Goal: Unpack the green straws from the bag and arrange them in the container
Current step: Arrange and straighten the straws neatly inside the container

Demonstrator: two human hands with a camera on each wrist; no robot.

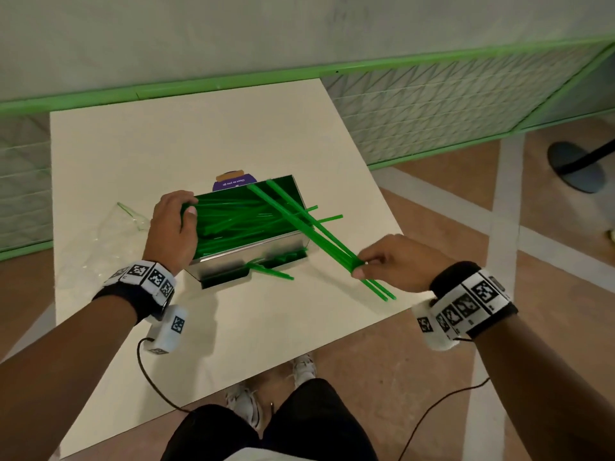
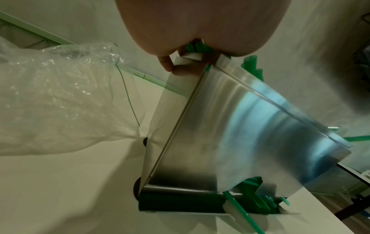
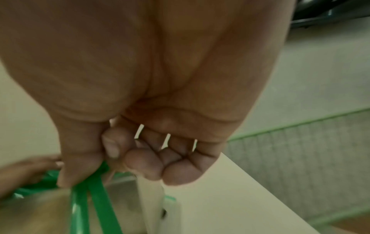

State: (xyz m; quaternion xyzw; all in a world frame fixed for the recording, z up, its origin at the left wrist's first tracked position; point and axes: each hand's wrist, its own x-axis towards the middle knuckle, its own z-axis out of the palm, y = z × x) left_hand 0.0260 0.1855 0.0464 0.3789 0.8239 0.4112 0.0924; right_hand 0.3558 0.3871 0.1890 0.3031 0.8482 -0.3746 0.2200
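Observation:
A steel container (image 1: 253, 252) stands mid-table, full of green straws (image 1: 239, 224) lying crosswise; a few poke over its right rim, and others stick out of the low front slot (image 1: 273, 271). My left hand (image 1: 186, 211) grips the container's left end, fingers curled over the rim onto the straw ends (image 2: 197, 48). My right hand (image 1: 361, 266) pinches a few long straws (image 1: 299, 221) near their low ends. They slant from the container's far right corner down towards the table's right edge. The clear, crumpled bag (image 1: 109, 234) lies left of the container. The right wrist view shows thumb and fingers closed on the straws (image 3: 100, 205).
The white table (image 1: 133, 144) ends just right of my right hand. A purple label (image 1: 233, 183) lies behind the container. A green mesh fence (image 1: 432, 104) runs along the back, and a black stand base (image 1: 575, 168) sits on the floor at right.

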